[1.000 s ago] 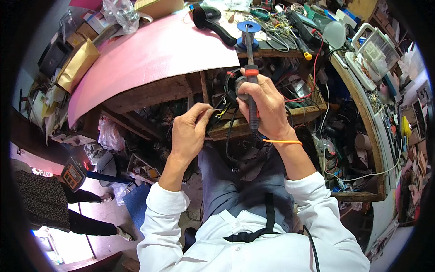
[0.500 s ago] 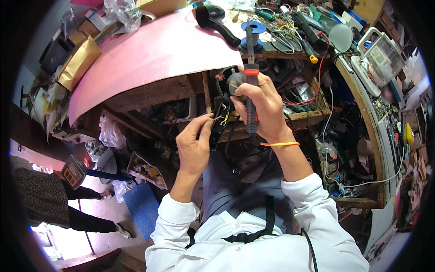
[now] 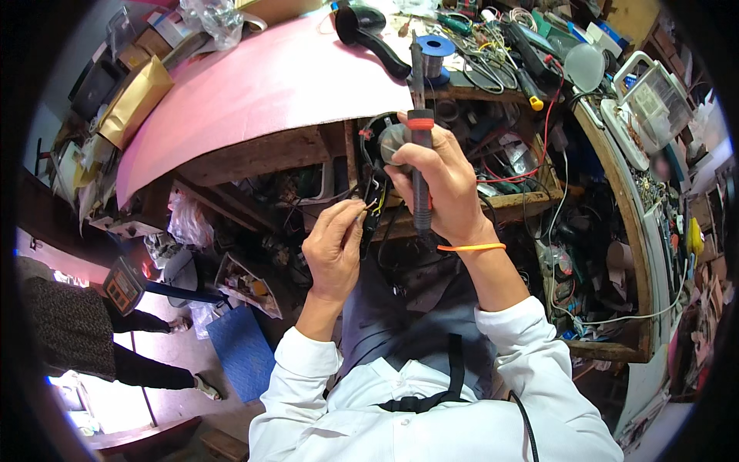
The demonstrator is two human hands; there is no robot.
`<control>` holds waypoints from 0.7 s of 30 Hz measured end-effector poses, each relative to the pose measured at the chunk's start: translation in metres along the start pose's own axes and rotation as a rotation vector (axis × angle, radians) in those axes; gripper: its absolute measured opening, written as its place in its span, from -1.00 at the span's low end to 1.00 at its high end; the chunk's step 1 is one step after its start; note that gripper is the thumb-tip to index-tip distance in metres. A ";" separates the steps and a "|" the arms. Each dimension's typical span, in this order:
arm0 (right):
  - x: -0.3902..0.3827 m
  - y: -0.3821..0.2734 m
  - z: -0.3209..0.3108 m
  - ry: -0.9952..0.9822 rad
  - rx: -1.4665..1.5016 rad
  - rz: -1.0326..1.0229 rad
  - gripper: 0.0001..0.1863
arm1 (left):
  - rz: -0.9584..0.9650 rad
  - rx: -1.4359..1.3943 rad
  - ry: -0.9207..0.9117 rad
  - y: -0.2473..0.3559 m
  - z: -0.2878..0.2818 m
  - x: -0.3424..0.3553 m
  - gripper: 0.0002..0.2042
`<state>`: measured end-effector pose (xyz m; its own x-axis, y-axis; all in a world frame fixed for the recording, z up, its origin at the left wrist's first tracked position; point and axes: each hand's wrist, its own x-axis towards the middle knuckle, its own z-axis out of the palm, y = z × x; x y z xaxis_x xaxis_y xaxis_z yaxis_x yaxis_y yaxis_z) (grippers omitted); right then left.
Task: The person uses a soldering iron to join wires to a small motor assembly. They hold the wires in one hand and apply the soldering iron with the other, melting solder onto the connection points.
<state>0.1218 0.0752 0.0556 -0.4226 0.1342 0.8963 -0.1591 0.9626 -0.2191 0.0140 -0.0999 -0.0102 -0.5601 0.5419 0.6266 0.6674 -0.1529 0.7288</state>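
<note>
My right hand (image 3: 450,189) is closed around a soldering iron with a dark ribbed handle and red band (image 3: 421,185), held upright, together with a dark round device (image 3: 391,138) partly behind my fingers. My left hand (image 3: 331,246) pinches the end of a thin wire (image 3: 369,206) beside yellow wires (image 3: 380,197) on a black elongated part (image 3: 373,225). A blue spool of silver wire (image 3: 438,48) stands beyond the iron's tip on the bench.
A pink sheet (image 3: 246,92) covers the bench's left. A black hair dryer (image 3: 358,31), tools (image 3: 531,88) and cables lie behind; cluttered wooden drawers (image 3: 608,350) are right. Another person's dark-clothed legs (image 3: 146,366) stand at left, near a blue mat (image 3: 239,354).
My left hand has shifted slightly rightward and down, still pinching the wire. My right hand, with the iron and device, has moved slightly left, and the black elongated part now hangs lower.
</note>
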 end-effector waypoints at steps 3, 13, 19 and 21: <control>-0.003 0.001 -0.001 -0.007 0.001 0.014 -0.49 | -0.027 0.023 0.026 -0.001 0.002 -0.003 -0.78; 0.004 -0.002 0.000 0.006 -0.011 -0.004 -0.54 | 0.026 0.000 -0.098 -0.002 -0.008 0.011 -0.80; 0.004 -0.002 0.000 -0.017 -0.010 -0.004 -0.54 | 0.032 -0.092 -0.188 -0.015 -0.008 0.016 -0.74; 0.004 -0.002 0.000 -0.025 0.000 -0.004 -0.54 | -0.054 -0.147 -0.204 -0.016 -0.010 0.015 -0.75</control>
<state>0.1202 0.0734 0.0599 -0.4441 0.1248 0.8872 -0.1605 0.9632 -0.2158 -0.0098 -0.0973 -0.0098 -0.4722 0.7057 0.5282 0.5523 -0.2302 0.8012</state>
